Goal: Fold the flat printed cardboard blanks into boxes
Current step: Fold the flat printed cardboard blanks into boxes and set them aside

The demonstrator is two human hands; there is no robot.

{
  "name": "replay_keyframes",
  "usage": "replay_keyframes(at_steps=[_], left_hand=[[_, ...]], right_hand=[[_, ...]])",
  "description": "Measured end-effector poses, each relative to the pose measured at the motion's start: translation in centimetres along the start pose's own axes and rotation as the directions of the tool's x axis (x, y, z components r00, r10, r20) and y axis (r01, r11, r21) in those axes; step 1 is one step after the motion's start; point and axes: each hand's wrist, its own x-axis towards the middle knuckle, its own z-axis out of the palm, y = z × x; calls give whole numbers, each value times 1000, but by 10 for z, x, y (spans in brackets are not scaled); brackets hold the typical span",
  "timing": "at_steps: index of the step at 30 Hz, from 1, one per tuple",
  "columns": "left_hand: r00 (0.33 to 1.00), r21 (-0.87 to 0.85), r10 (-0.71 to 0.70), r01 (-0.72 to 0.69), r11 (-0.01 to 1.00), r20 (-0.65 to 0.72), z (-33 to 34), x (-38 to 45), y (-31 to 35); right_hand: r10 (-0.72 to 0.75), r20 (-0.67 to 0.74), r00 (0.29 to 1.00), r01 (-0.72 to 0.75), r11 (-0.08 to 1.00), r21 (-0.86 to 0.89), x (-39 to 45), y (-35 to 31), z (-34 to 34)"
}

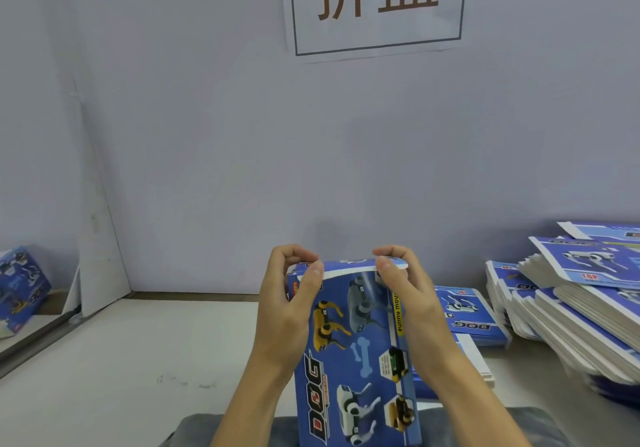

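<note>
The box, a blue printed carton with robot dogs on its near face, stands raised between our hands at the near middle of the white table, already opened out of the flat, and we are working on its far end. Far to the left, one finished box leans by the wall. Our left hand clasps the carton's left side, thumb pinching the top flap at its left corner. Our right hand grips the right side, fingers curled over the flap's right corner, bending it down. We judge the card light and thin, stiff along its panels but ready to crease or buckle if squeezed mid-face, so we hold it by edges and corners near the scored folds. To the right, a flat blank lies just behind our right wrist, and a leaning stack of blanks fills the far right.
</note>
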Motion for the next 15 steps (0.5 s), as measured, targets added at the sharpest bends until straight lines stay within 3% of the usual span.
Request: replay_keyframes(at_steps=[7,10,12,14,15], left_hand=[[998,119,64,-62,991,-16,2,0,0],[989,2,-119,119,993,91,0,1,3],[910,101,-302,285,953,286,-10,1,3],[729,288,-451,348,892,515,-24,0,5],[631,366,-505,348,863,589,-29,-1,6]], right_hand=[[-36,-35,999,35,998,-52,1,6,-6],[-81,-113,990,76,996,-46,1,4,-7],[-81,-267,960,88,996,16,5,1,-11],[2,-391,920,85,975,204,8,-3,-25],[86,-379,921,69,923,377,9,-5,-34]])
